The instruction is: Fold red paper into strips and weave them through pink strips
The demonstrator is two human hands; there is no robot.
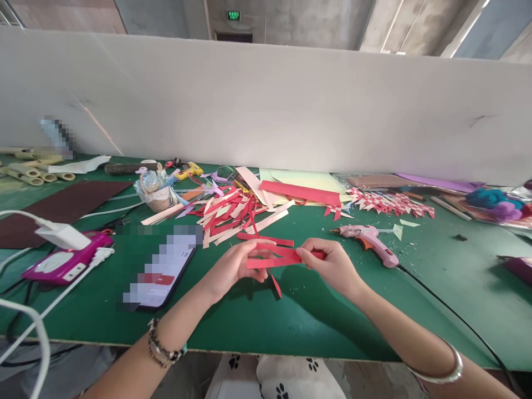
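Observation:
Between my hands, above the table, are red paper strips [274,261] that spread apart toward the left. My right hand [332,263] pinches them together at their right end, thumb on top. My left hand [239,263] curls around their left ends, fingers partly hidden behind the paper. Another red strip [275,285] slants down below them. Just beyond my hands lies a loose heap of red and pale pink paper strips [226,213]. To the right of my right hand, a pink hot glue gun [369,239] rests on its side, its nozzle pointing left.
On the green table [249,327] lie a phone [166,271] and a magenta power strip [70,257] with white cables at left. Folded red-and-white paper pieces [390,202], a wrapped pot [155,191] and a yellow glue gun [190,170] sit farther back, before a white partition [266,105].

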